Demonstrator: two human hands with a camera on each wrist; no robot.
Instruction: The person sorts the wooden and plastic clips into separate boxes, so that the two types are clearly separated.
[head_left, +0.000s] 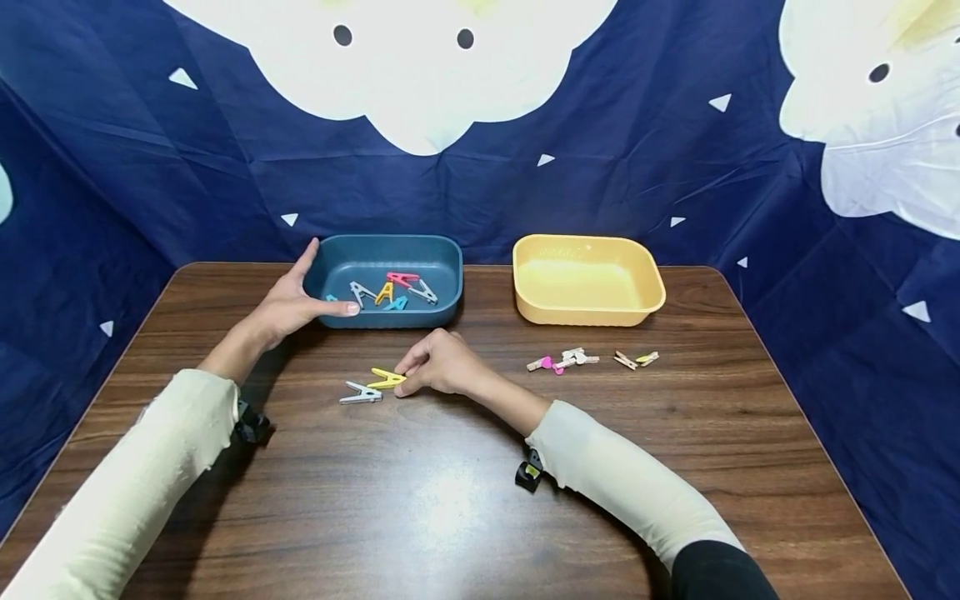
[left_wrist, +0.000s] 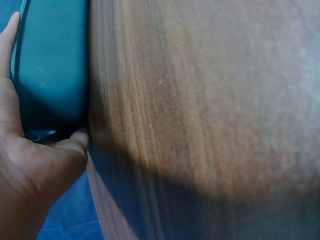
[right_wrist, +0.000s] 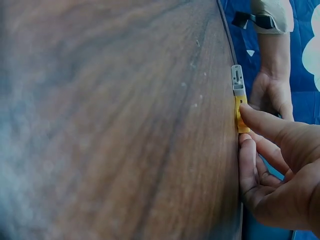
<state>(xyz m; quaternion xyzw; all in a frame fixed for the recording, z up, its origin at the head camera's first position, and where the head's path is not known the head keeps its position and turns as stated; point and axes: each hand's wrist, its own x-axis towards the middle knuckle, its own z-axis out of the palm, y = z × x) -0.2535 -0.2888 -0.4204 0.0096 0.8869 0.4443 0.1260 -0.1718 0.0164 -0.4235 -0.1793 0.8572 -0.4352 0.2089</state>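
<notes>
While the right hand [head_left: 442, 363] pinches a yellow clip [head_left: 395, 379] by one end between thumb and finger, the left hand [head_left: 288, 304] rests on the left end of the blue bin [head_left: 405, 322], fingers straight and spread, thumb along the front rim. The yellow clip is at the worktop [head_left: 337, 500], in front of the blue bin, prongs pointing left. A gray clip [head_left: 372, 395] lies just beside it, nearer the person, prongs also left; can't tell if the two touch. Inside the blue bin: a red clip [head_left: 402, 278] toward the back, an orange clip [head_left: 384, 292] near the middle, two more gray clips either side of these, a blue clip [head_left: 397, 303] near the front wall, plus a blue bit [head_left: 332, 297] by the left thumb, mostly hidden. Yellow bin [head_left: 581, 317] stands to the right, well apart from the blue one. In front of it, a cluster of small pegs [head_left: 580, 357], some with pink or white hearts; two more pegs, one with a yellow part, lie farther right. Dark blue cloth [head_left: 375, 192] with white clouds and triangles hangs behind. Pale sleeves on both forearms.
</notes>
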